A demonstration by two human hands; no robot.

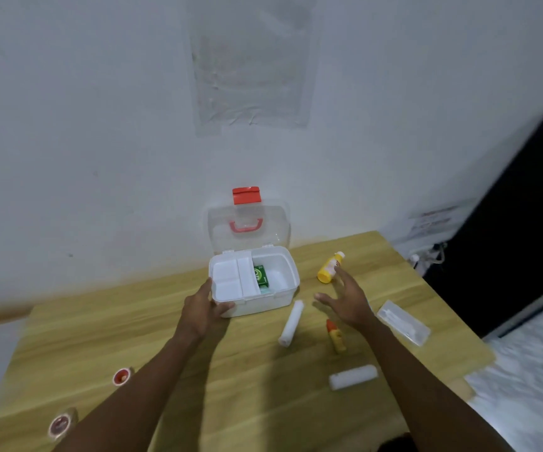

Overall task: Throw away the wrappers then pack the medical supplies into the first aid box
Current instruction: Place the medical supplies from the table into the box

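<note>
I can make out no text clearly anywhere. The small green cardboard box point(261, 276) inside the white plastic first aid box point(257, 303) carries a white round mark, too blurred to spell out. The yellow plastic bottle point(328, 269) to its right has reddish label print, and the white sticker point(433, 220) at the far right shows red lines. Both are illegible.

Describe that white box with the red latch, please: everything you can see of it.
The box is white plastic, standing open on the wooden table. Its clear lid stands upright at the back, with a red latch on top and a red handle. A white divided tray fills its left side; a green packet lies in the deeper right side. The left hand grips its near left corner.
</note>
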